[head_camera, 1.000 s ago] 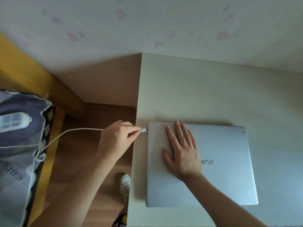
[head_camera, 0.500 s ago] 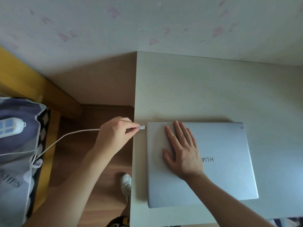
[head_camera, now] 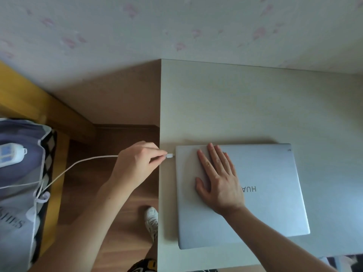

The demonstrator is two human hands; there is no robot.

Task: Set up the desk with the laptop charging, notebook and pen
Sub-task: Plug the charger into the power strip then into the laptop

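On the pale desk, close to its left edge, lies one silver laptop, lid shut, its logo reading upside down from where the person stands. The right hand rests flat on the lid's left half, fingers spread and pointing away toward the wall, holding nothing, only pressing down. Just left of the laptop's far left corner, the left hand hangs over the gap beside the desk, its fingertips pinched together on the plug of a white charging cable. The plug's metal tip sits right at the laptop's left side edge; whether it is fully seated in the port I cannot tell from here.

There is one cable in the hand. It runs leftward from the knuckles in a shallow arc, dropping toward the bed on the left, where it meets a second thin white cord and a small loop near the mattress edge. On the blue-grey bedding lies one white power strip with blue sockets.

Below the left forearm, on the wooden floor between bed and desk, one white shoe shows just beside the desk's edge. A yellow wooden bed frame runs along the left, and wallpaper with faint pink blotches covers the wall behind the desk.

Two hands, one laptop, one plug, one power strip, one shoe.
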